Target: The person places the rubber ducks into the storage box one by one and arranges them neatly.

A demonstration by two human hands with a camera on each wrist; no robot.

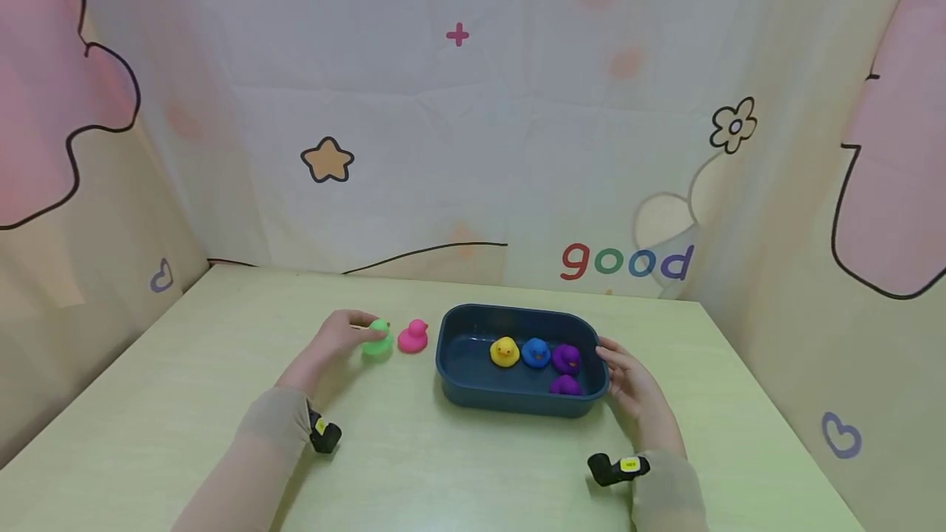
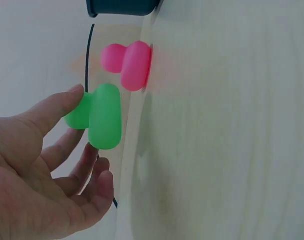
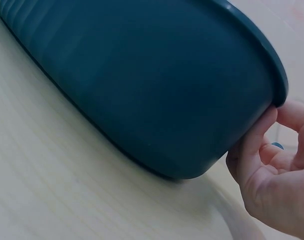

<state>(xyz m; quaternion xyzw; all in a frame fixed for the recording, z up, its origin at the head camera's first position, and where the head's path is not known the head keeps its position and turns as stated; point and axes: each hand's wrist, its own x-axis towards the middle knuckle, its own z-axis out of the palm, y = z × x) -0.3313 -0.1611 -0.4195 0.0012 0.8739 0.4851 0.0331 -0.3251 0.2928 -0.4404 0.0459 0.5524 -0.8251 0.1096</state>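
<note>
My left hand (image 1: pixel 342 335) pinches a green rubber duck (image 1: pixel 378 343) between thumb and fingers. In the left wrist view the green duck (image 2: pixel 105 117) is held a little off the tabletop, its base facing the table. Just right of it, a pink rubber duck (image 1: pixel 413 337) sits on the table. A dark blue plastic bin (image 1: pixel 473 395) stands farther right. Inside it are a yellow duck (image 1: pixel 505 352), a blue duck (image 1: pixel 536 353) and two purple ducks (image 1: pixel 567 359), one partly hidden by the front wall. My right hand (image 1: pixel 636 384) holds the bin's right end, fingertips at the rim.
The pale wooden table (image 1: pixel 414 466) carries all of this. A printed cloth backdrop (image 1: pixel 399 146) rises behind its far edge and along both sides. A black wrist camera (image 1: pixel 323 433) sits on the left wrist, another camera (image 1: pixel 619 469) on the right.
</note>
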